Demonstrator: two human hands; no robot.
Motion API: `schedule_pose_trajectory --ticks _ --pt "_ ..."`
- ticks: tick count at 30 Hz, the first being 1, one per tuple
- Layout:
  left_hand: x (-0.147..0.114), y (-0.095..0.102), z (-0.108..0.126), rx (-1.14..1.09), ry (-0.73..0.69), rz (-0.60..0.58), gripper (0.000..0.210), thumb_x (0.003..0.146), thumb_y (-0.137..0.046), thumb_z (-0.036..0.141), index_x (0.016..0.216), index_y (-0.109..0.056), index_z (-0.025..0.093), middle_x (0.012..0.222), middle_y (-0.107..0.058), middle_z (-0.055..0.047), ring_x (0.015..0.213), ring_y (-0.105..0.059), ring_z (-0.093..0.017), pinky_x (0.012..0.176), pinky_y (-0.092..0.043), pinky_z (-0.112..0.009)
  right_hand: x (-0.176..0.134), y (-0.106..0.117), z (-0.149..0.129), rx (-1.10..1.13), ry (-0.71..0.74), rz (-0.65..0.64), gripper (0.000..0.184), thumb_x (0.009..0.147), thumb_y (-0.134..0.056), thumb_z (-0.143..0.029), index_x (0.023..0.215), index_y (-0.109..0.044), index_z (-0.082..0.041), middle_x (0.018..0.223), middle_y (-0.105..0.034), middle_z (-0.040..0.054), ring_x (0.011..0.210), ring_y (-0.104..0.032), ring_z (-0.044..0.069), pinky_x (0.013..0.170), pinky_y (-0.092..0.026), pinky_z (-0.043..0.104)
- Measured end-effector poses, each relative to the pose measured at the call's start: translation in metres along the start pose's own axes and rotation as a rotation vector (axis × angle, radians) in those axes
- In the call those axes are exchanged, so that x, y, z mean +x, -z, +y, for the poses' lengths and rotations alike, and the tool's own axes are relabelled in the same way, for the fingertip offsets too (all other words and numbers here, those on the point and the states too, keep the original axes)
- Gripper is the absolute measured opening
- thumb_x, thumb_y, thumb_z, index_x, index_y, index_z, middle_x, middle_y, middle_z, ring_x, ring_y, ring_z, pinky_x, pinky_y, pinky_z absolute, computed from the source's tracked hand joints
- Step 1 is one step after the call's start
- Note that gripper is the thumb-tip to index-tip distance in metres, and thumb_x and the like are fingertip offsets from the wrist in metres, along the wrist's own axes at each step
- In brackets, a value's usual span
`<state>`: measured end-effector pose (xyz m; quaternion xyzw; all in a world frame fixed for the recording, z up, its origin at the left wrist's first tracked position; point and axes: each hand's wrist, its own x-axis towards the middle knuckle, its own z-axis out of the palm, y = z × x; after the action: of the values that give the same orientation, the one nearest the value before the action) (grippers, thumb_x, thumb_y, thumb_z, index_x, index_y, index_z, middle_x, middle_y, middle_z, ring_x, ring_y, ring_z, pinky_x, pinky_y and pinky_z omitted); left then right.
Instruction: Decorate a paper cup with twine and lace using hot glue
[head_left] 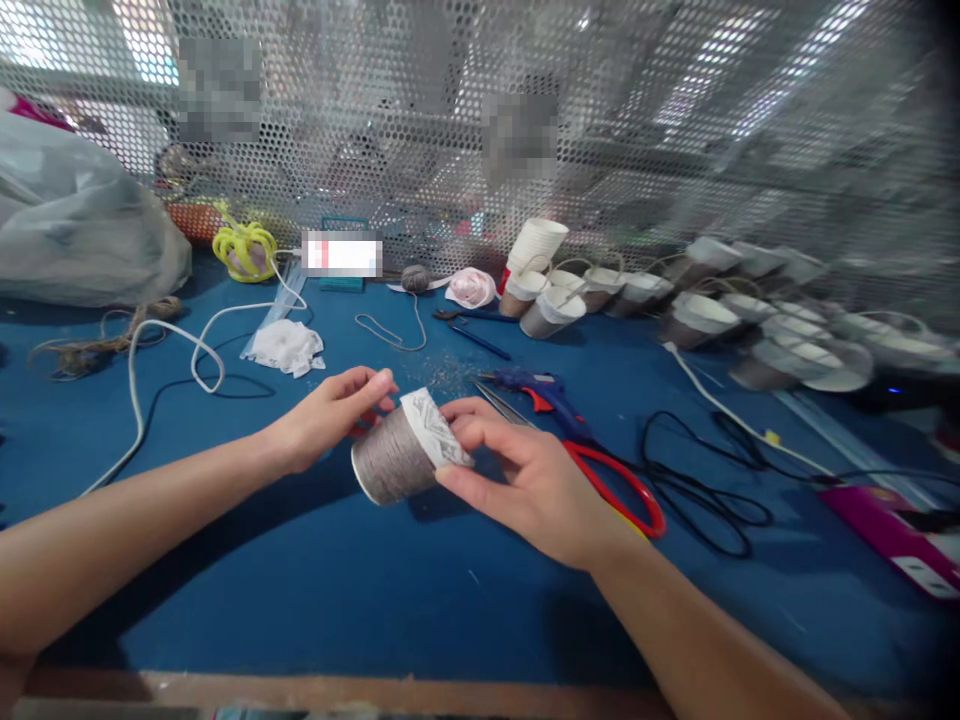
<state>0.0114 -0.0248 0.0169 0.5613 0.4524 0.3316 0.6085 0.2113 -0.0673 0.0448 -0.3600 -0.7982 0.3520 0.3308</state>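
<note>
My right hand [525, 470] grips a paper cup [397, 455] by its rim end, thumb in front and fingers at the opening. Grey-brown twine is wound around the cup's side, and a band of white lace [429, 425] runs round its rim. The cup is tipped on its side above the blue table, its base pointing left and down. Close to the cup's upper left is my left hand [337, 410], with bent fingers and the thumb lifted off the cup. Some of its fingertips are partly hidden, so contact with the cup is unclear.
A blue glue gun [536, 385] and red-handled scissors [622, 490] lie right of the cup. Pliers [476, 335] and a lace bundle [285, 347] are beyond. Several wrapped cups [697, 315] stand at back right. Cables [705, 500] lead towards a magenta power strip [892, 535].
</note>
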Motion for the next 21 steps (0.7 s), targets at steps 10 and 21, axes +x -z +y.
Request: schedule_pose_trajectory --ticks 10,21 --pt "-0.011 -0.006 0.004 0.167 -0.091 -0.220 0.081 0.062 -0.072 0.042 0.126 -0.030 0.016 0.097 -0.055 -0.007 0.075 -0.054 -0.016 0.061 -0.047 -0.028 0.003 0.002 0.010 0.038 -0.093 -0.007 0.011 0.080 -0.058 -0.029 0.082 -0.058 -0.018 0.103 -0.058 0.0081 0.096 -0.056 0.019 0.089 -0.043 0.037" --pt "-0.016 -0.011 0.005 0.577 -0.176 -0.080 0.093 0.062 -0.068 0.050 0.136 -0.022 0.016 0.090 -0.061 -0.007 0.076 -0.059 -0.022 0.069 -0.048 -0.037 0.005 -0.007 0.006 -0.141 -0.185 0.126 0.017 0.077 -0.060 -0.032 0.087 -0.060 -0.019 0.097 -0.064 0.0063 0.092 -0.059 0.020 0.083 -0.045 0.035"
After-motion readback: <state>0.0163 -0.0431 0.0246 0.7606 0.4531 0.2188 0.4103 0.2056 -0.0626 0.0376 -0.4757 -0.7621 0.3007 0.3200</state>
